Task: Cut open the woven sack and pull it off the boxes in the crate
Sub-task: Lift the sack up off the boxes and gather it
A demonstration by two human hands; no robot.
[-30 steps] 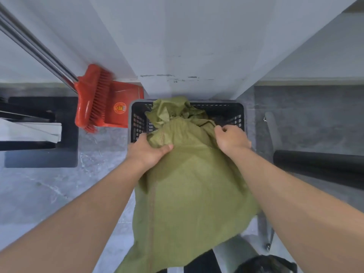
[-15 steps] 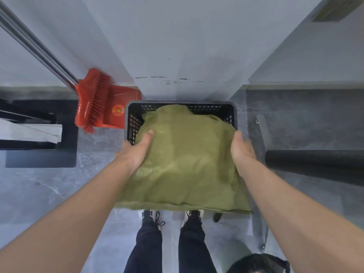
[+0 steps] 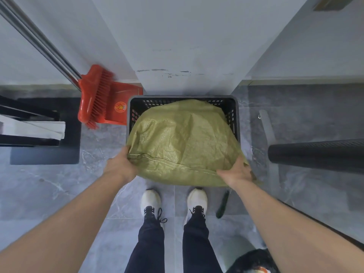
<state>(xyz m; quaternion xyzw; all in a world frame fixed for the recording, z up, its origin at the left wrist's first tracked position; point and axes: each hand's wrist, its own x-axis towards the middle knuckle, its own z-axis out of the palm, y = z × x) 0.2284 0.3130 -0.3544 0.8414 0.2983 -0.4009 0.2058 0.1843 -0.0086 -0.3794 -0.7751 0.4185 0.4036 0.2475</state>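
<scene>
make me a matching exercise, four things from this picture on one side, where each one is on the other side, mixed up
Things:
1. sack
2. broom
3. left hand
4. black roll

Places:
A. leaning on the wall, left of the crate
B. lying on the floor, right of the crate
C. draped over the crate
D. on the sack's near left corner

Pairs: 1-C, 2-A, 3-D, 4-B

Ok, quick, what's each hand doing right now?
Left hand: closed on the near left corner of the green woven sack.
Right hand: gripping the sack's near right corner.
</scene>
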